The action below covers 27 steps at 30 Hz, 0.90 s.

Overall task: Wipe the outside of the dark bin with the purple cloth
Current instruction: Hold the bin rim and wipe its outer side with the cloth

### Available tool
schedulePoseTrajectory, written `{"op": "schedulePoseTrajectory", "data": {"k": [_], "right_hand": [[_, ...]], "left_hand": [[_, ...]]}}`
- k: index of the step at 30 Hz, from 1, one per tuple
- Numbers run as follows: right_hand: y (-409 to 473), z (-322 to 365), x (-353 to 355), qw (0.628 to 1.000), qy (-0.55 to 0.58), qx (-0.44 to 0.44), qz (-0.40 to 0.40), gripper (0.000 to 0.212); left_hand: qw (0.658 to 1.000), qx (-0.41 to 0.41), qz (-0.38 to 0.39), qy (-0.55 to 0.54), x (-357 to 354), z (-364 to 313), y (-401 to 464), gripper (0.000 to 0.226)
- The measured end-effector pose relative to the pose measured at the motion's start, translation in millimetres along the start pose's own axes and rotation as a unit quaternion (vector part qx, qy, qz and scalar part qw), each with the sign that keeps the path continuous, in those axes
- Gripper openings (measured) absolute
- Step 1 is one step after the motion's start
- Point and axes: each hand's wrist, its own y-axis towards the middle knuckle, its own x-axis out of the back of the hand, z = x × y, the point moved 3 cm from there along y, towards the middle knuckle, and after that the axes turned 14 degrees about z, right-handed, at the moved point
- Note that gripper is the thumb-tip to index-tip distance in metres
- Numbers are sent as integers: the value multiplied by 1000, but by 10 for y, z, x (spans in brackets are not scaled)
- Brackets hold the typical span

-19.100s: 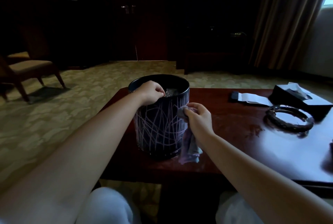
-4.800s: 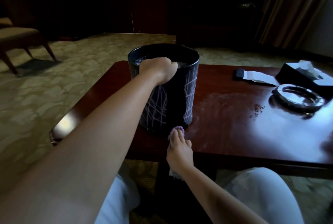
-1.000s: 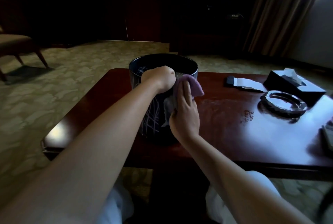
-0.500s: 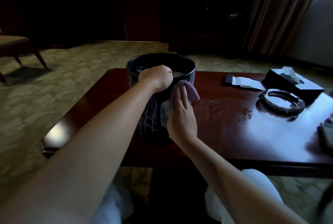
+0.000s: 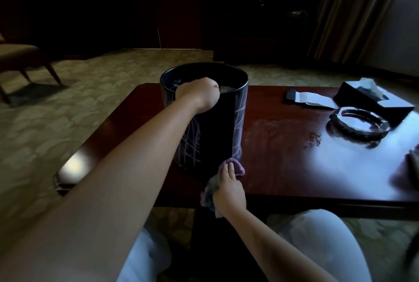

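While the left hand (image 5: 200,94) grips the dark bin's (image 5: 217,127) rim, the right hand (image 5: 229,188) presses the purple cloth (image 5: 235,167), half hidden, at its base.

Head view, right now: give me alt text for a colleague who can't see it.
A person's left hand grips the rim of a dark bin standing on a reddish wooden table, while the right hand presses a purple cloth against the bin's base. An ashtray and tissue box sit at right.
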Motion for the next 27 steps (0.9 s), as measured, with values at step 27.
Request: {"op": "schedulePoseTrajectory", "data": {"k": [27], "right_hand": [[166,-198,-117,989,-76,33,-123,57]], "left_hand": [[1000,-8,-27,9,-16,10,-8,34]]}}
